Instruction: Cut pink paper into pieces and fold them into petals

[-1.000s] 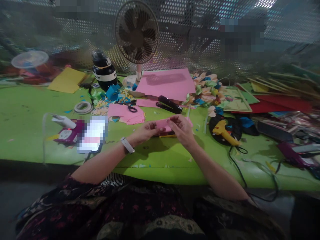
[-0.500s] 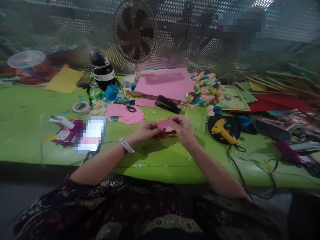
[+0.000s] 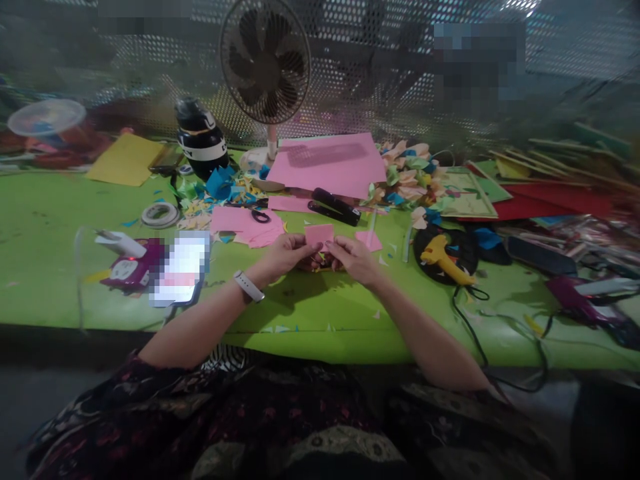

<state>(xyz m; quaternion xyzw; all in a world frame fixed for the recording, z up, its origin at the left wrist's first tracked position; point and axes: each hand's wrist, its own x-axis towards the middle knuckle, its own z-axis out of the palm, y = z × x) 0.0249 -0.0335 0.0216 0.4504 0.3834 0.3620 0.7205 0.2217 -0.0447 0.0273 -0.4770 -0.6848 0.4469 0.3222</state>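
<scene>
Between my two hands is a small pink paper piece, held upright over the green table. My left hand pinches its lower left edge between thumb and fingers. At its lower right, my right hand grips the same paper with thumb and fingertips. Something yellow and dark lies under my fingers, mostly hidden. Another pink paper piece rests on the table just beyond my right hand. A black stapler lies behind the paper.
Pink sheets with scissors on them lie at left, near a tape roll and phone. A yellow glue gun sits on a black pad at right, its cord trailing forward. A fan and bottle stand behind.
Both hands have drawn slightly left and the paper now stands more upright between them. My right hand has lowered from its top edge, uncovering the other pink piece behind.
</scene>
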